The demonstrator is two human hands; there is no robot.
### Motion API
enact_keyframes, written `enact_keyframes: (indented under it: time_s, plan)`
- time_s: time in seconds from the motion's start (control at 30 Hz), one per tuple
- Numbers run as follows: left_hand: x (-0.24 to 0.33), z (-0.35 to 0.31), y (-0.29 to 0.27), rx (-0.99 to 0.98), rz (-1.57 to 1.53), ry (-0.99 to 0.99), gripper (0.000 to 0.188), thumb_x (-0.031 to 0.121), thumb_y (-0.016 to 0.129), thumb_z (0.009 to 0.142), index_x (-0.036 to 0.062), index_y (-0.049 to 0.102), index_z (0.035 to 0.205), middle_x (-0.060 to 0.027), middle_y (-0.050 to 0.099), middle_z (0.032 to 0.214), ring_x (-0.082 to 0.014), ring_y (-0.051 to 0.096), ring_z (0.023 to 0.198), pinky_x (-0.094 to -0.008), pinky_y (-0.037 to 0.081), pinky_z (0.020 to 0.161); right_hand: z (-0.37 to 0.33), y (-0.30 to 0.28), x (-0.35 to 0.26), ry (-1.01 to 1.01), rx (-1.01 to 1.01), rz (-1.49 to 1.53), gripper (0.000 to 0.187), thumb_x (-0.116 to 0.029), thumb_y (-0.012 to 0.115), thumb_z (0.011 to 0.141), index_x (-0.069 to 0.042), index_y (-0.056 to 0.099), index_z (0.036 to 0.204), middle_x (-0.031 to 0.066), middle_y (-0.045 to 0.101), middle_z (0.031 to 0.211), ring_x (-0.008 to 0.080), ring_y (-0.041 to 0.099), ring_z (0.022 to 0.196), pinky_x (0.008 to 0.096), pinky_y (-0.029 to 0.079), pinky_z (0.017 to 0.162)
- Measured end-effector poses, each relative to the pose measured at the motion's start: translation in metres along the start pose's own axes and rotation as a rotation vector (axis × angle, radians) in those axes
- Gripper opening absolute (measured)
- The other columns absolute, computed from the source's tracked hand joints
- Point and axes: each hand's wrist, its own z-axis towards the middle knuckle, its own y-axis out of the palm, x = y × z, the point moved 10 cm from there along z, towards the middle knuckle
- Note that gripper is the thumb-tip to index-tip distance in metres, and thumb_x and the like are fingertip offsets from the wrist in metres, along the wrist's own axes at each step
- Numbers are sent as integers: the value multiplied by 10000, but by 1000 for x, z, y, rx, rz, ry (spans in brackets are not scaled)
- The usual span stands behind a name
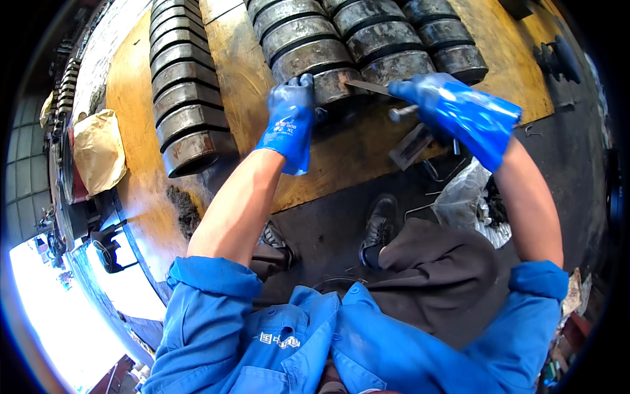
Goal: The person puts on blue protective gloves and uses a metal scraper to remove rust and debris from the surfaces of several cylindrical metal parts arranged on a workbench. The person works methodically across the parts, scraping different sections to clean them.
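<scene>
Both my hands wear blue coated gloves. My left hand is closed against the left side of the nearest metal ring, its fingers bent over the edge. This dull grey ring ends a row of similar rings lying on their sides. My right hand is wrapped round a flat file. The file's narrow blade points left, and its tip meets the ring's near edge by a brownish worn patch. Beneath my right hand is a metal rod with a round end; its far part is hidden by the glove.
More ring rows stand alongside, with a separate row at left on the yellowish worktop. A brown paper bag lies far left. Right of my feet are hex keys and a clear plastic bag. Dark fibrous stuff lies near my left forearm.
</scene>
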Motion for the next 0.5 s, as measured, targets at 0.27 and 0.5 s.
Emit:
enact_keyframes:
  time_s: [0.27,0.5]
  plan:
    - [2,-1,2,-74,-8,-44,790,377,832,712,74,494,1358,-213,599,1279,-418,619,1106,-469,503,955,3,17,-39,-117,-57,-540,332,-81,473,925,-99,603,1229,212,652,884,383,668,832,476,528,713]
    - [-3,0,-5,-12,-10,-37,588,295,744,812,76,520,1310,-214,624,1234,-408,619,1109,-464,500,953,12,33,-56,-83,-178,-548,399,-53,512,882,-109,568,1274,184,670,851,341,696,802,466,555,696]
